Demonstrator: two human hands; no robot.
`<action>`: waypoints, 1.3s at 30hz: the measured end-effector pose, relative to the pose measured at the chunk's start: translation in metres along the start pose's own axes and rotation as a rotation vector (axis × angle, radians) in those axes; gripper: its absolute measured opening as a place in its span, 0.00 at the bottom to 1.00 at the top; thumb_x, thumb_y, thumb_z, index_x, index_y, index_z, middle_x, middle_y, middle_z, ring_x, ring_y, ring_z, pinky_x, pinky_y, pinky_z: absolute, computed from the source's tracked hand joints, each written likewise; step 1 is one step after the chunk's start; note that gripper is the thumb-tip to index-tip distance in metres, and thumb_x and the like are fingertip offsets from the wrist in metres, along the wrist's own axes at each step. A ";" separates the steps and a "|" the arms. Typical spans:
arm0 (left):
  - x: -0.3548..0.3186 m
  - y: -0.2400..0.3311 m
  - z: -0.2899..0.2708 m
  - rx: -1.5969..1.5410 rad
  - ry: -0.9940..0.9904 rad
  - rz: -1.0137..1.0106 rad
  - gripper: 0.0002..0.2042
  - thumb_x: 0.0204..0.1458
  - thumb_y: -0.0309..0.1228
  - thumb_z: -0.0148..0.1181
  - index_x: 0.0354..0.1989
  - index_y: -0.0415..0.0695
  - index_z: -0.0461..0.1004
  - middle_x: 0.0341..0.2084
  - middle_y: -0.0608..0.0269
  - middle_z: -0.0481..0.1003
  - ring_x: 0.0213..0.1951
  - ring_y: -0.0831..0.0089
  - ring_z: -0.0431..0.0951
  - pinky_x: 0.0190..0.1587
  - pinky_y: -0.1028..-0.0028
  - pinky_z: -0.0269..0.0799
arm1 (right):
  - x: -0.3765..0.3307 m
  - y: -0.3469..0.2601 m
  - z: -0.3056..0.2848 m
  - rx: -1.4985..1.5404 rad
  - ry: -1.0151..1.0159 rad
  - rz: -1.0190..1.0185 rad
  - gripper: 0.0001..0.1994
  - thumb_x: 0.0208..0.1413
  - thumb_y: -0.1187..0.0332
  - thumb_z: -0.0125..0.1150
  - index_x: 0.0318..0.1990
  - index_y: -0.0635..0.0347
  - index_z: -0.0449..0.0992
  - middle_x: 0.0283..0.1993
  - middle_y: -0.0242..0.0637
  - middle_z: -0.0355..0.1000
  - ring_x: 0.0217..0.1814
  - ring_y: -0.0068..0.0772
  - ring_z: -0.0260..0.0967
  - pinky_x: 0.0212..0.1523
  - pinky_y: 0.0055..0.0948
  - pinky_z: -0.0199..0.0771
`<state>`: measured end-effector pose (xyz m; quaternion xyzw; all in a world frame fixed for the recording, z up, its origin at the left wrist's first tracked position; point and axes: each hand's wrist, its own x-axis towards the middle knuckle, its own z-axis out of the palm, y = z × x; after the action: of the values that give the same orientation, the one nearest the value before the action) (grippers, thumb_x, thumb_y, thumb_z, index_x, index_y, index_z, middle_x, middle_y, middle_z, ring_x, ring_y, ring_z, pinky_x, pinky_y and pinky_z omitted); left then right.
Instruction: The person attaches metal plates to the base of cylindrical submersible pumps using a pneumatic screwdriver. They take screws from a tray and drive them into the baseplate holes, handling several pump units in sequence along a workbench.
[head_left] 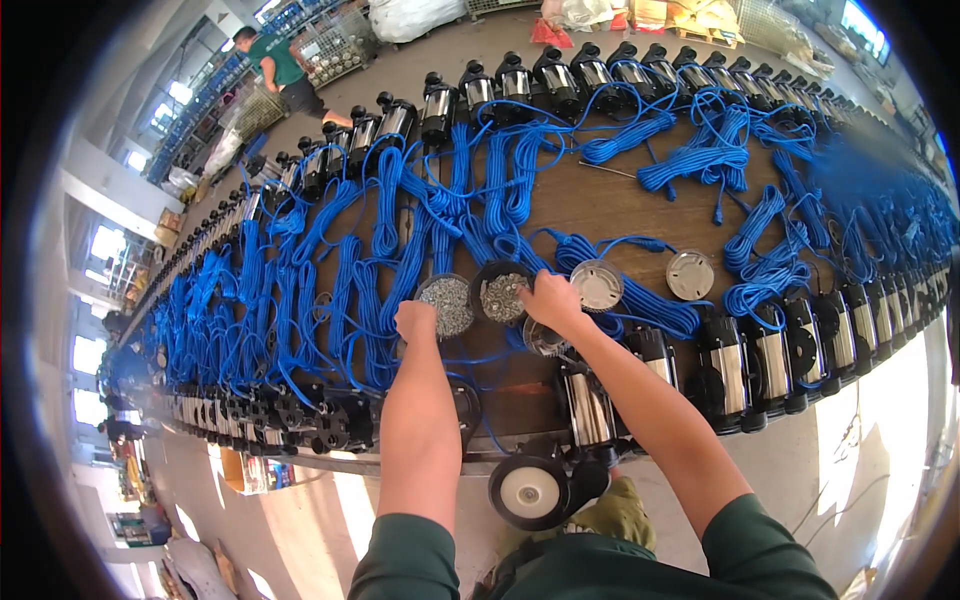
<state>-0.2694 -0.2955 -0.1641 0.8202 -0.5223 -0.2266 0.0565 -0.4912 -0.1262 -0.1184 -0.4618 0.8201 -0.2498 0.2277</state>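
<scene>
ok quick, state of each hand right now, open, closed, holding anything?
Left hand: curled beside the small grey parts; can't tell if holding anything.
Right hand: partly closed at the shiny metal pieces; can't tell if holding any.

Both your arms reach forward from the lower edge, bare below the short sleeves. Your left forearm (pixel 420 430) runs almost straight ahead to your left hand (pixel 414 321), its fingers curled inward. Your right forearm (pixel 655 390) slants forward and leftward, and your right hand (pixel 552 301) points its bent fingers left. The hands are near each other, not touching; their fingertips are hard to make out.
</scene>
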 end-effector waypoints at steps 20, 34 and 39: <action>-0.158 0.182 -0.087 -0.338 -0.545 0.740 0.10 0.44 0.18 0.46 0.28 0.23 0.74 0.25 0.43 0.77 0.23 0.57 0.81 0.21 0.65 0.79 | -0.018 0.156 -0.224 0.476 0.256 0.257 0.15 0.47 0.65 0.53 0.22 0.72 0.75 0.20 0.48 0.74 0.25 0.40 0.75 0.32 0.37 0.73; -0.324 0.369 0.244 -0.521 -0.576 0.616 0.08 0.43 0.18 0.49 0.27 0.22 0.69 0.32 0.38 0.73 0.25 0.48 0.79 0.19 0.55 0.79 | 0.072 0.439 -0.307 0.783 0.484 0.503 0.16 0.51 0.66 0.51 0.23 0.74 0.74 0.22 0.47 0.76 0.24 0.37 0.76 0.25 0.36 0.74; -0.253 0.341 0.259 -0.334 -0.471 0.562 0.08 0.47 0.17 0.47 0.35 0.25 0.66 0.34 0.40 0.74 0.29 0.50 0.80 0.20 0.56 0.80 | 0.080 0.426 -0.265 0.636 0.242 0.405 0.15 0.47 0.66 0.53 0.22 0.71 0.76 0.20 0.48 0.75 0.26 0.42 0.77 0.35 0.36 0.77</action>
<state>-0.7535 -0.1882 -0.2036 0.5505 -0.6808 -0.4661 0.1275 -0.9632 0.0477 -0.1893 -0.1642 0.7972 -0.4940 0.3057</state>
